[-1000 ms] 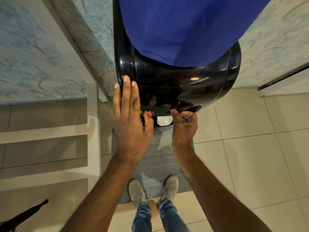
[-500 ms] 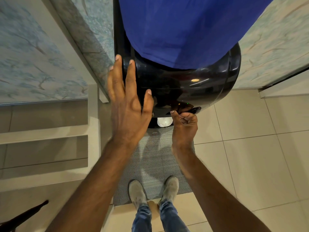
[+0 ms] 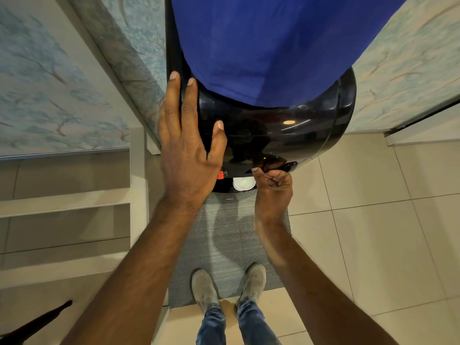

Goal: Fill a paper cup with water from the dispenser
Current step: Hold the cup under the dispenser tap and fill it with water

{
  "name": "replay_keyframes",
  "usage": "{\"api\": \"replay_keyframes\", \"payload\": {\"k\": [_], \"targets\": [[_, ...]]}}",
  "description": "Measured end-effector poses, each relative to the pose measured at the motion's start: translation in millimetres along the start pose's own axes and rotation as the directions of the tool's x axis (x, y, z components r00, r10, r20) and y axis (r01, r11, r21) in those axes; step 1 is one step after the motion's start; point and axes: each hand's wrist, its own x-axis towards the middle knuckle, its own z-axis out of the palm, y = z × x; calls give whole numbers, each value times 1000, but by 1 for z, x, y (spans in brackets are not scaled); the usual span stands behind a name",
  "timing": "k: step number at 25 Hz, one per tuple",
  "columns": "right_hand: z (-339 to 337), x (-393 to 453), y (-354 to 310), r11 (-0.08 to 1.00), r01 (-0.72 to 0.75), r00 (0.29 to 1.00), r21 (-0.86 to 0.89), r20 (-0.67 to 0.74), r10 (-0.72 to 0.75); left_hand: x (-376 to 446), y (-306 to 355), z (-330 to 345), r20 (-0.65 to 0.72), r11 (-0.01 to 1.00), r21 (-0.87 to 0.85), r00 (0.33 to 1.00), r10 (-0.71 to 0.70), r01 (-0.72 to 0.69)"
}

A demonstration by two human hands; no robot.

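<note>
A black water dispenser (image 3: 286, 135) stands against the wall with a blue-covered bottle (image 3: 261, 46) on top. A white paper cup (image 3: 242, 183) sits in the recess under the taps, seen from above and partly hidden by my right thumb. My right hand (image 3: 273, 192) is curled, its fingers hooked on the black tap lever (image 3: 288, 166) just above the cup. A red tap (image 3: 220, 174) shows left of the cup. My left hand (image 3: 185, 148) lies flat and open against the dispenser's upper left side, holding nothing.
A grey mat (image 3: 224, 245) lies in front of the dispenser, and my shoes (image 3: 206, 287) stand on its near edge. Beige floor tiles (image 3: 373, 220) spread to the right. Steps (image 3: 64, 207) and a patterned wall (image 3: 49, 83) are on the left.
My left hand rose from the dispenser's front near the red tap to its upper left side. My right hand stayed on the lever over the cup.
</note>
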Motion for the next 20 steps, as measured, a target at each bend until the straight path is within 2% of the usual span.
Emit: {"api": "replay_keyframes", "payload": {"k": [20], "targets": [[-2,-1,0,1000,11,1000,-20,16,-11,-1,-1,1,-20,999,34,1000,5,-4]]}}
